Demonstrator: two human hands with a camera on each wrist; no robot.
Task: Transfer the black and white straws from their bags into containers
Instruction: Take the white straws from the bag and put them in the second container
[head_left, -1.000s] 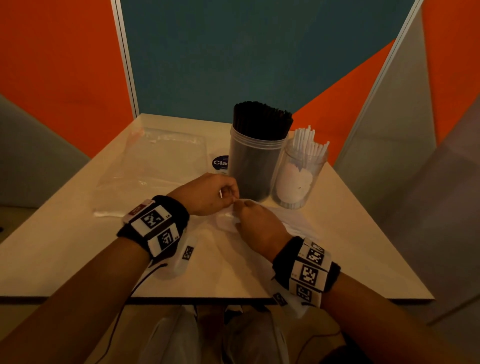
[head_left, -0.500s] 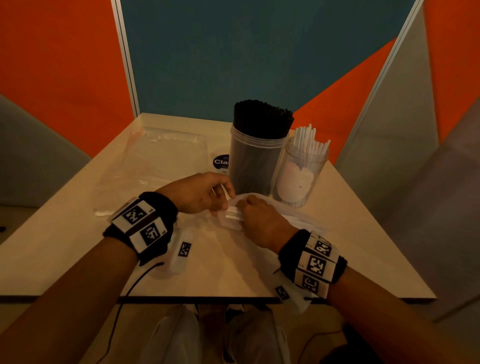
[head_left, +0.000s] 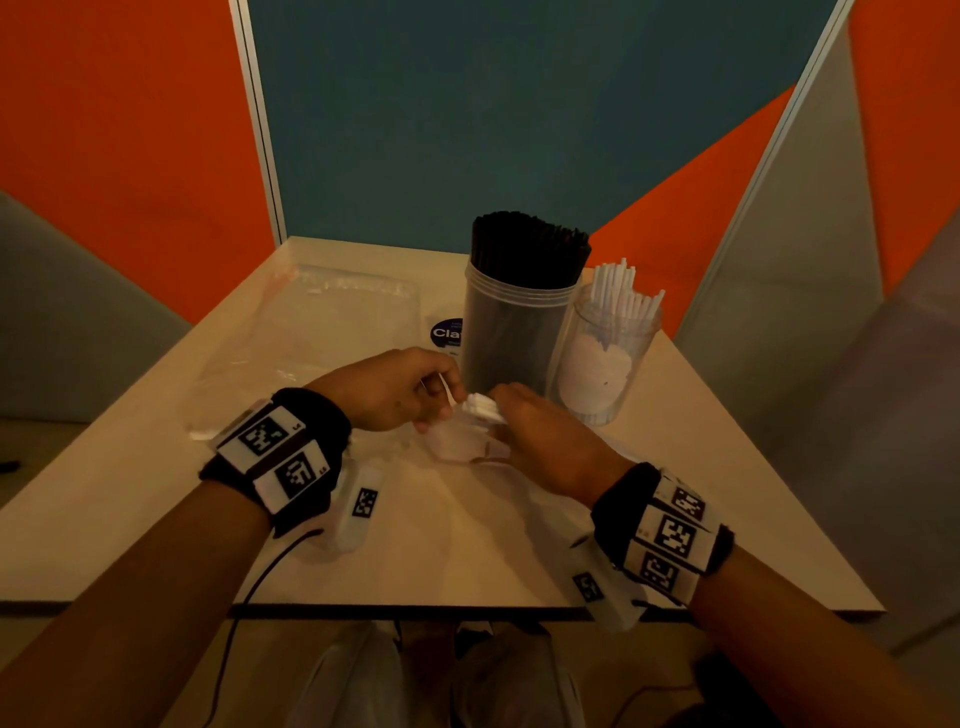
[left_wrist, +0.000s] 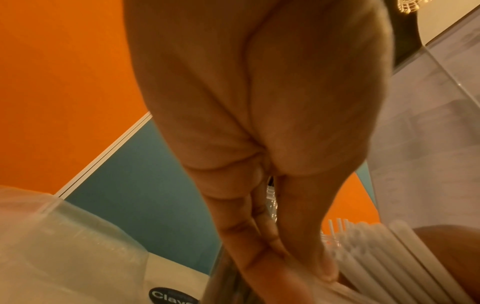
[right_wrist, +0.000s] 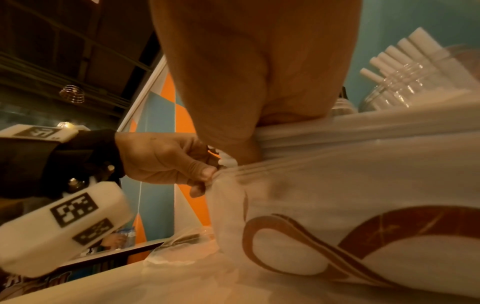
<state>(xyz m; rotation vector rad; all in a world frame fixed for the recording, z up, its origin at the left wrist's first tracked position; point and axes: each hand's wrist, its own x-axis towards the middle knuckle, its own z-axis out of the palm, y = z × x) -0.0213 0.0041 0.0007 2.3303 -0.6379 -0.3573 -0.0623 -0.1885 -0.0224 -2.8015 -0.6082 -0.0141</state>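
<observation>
The left hand (head_left: 395, 389) pinches the mouth of the bag (head_left: 457, 441) while the right hand (head_left: 540, 441) clasps white straws (head_left: 480, 408) through it, mid-table. A jerk could spill them or knock the two jars (head_left: 519, 332), which stand just behind. Open room lies leftward, over the empty bag (head_left: 322, 332).

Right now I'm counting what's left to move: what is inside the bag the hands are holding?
White straws poke from the mouth of the clear bag, gripped by the right hand; the left hand pinches the bag's edge. Hand and plastic hide the count.
</observation>
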